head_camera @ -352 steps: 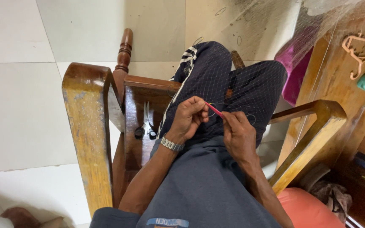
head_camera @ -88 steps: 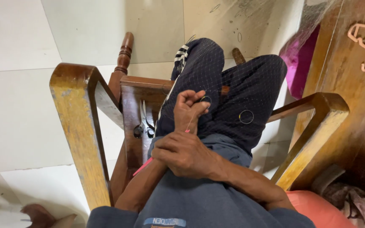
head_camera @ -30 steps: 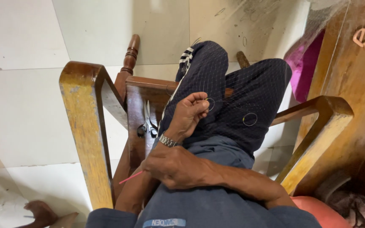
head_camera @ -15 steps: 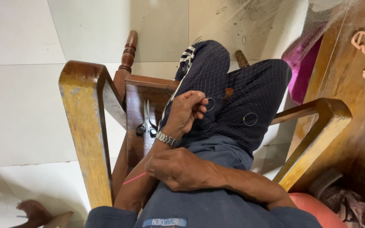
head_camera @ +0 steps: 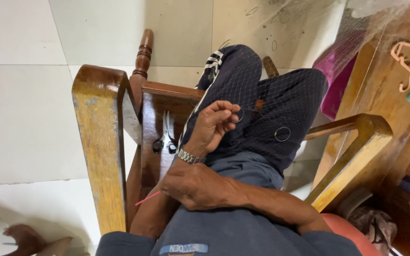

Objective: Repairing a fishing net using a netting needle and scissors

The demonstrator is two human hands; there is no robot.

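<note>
I sit in a wooden chair with a fine fishing net (head_camera: 281,102) draped over my dark trousers. My left hand (head_camera: 212,125), with a metal watch on its wrist, is raised over my lap and pinches the net at a small metal ring (head_camera: 237,115). Another ring (head_camera: 282,134) hangs in the net to the right. My right hand (head_camera: 193,186) is crossed over my left forearm, near my body, closed on a thin pink-red netting needle (head_camera: 148,198) that pokes out to the left.
Small scissors (head_camera: 166,137) lie on the chair seat beside my left thigh. Wooden armrests stand to the left (head_camera: 98,142) and right (head_camera: 357,151). A pink object (head_camera: 338,76), a hanger (head_camera: 406,61) and wooden furniture are at the right; pale floor tiles lie to the left.
My right hand has left the net and drawn the needle back across my left forearm toward my body. In the last second it barely moves; my left hand keeps its pinch.
</note>
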